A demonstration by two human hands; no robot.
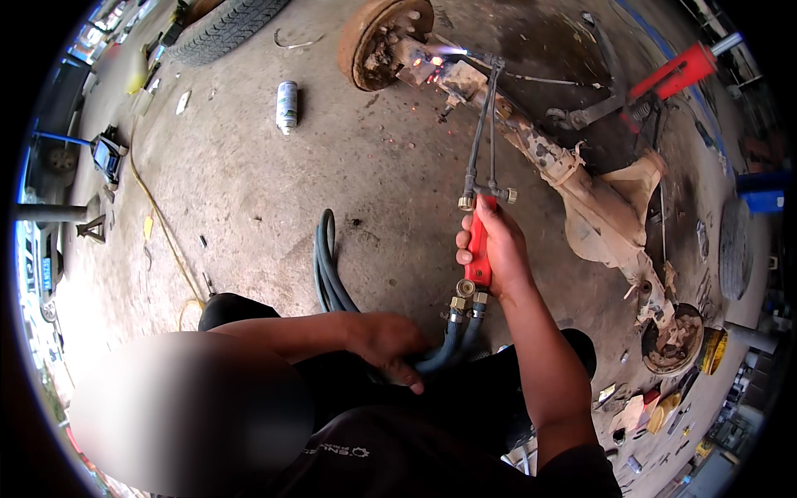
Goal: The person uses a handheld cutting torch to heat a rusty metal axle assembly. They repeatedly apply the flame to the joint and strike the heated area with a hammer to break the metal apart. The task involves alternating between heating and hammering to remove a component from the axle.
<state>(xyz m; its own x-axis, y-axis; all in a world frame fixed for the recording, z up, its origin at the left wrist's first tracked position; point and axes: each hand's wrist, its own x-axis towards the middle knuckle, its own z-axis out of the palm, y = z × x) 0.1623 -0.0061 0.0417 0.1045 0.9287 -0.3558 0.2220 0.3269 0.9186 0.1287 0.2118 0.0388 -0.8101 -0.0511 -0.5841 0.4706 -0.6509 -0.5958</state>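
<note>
My right hand [502, 241] is wrapped round the red handle of a cutting torch [479, 245]. The torch's thin metal tubes reach forward to its head, and a bluish-white flame [451, 51] plays on the rusty end of a vehicle axle [594, 212]. Glowing orange spots and small sparks show where the flame meets the metal. Grey-blue hoses [452, 344] run from the torch's brass fittings toward my lap. My left hand [394, 349] lies across my lap beside these hoses, its fingers partly hidden and blurred.
A rusty brake drum [353, 50] sits at the axle's far end. On the floor stand a spray can [286, 106], a tyre [228, 31] and a red jack [677, 70]. A yellow hose [158, 212] trails along the left. Loose parts and tools lie at the lower right.
</note>
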